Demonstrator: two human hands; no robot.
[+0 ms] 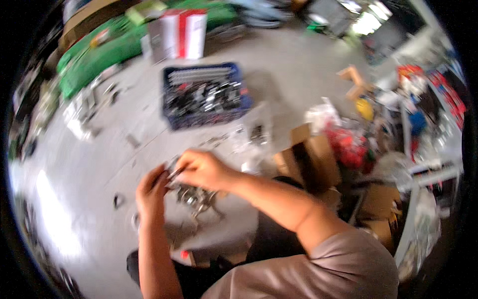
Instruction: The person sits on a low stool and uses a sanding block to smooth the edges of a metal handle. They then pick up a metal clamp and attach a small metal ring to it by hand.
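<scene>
My left hand (151, 193) and my right hand (205, 168) meet in front of me, fingers bent inward. Between their fingertips is a small dark, partly shiny piece (173, 174), too blurred to name. Both hands look closed on it. Just below my right hand lies a tangle of shiny metal parts (195, 198). Beyond the hands a blue plastic basket (172, 122) stands on the floor, full of dark and silvery pieces (209, 97).
A clear plastic bag (256, 130) lies right of the basket. Open cardboard boxes (318, 162) and red plastic bags (347, 147) crowd the right side. At the back are a red-and-white box (185, 35) and green sacking (102, 52). A dark ring (118, 201) lies left.
</scene>
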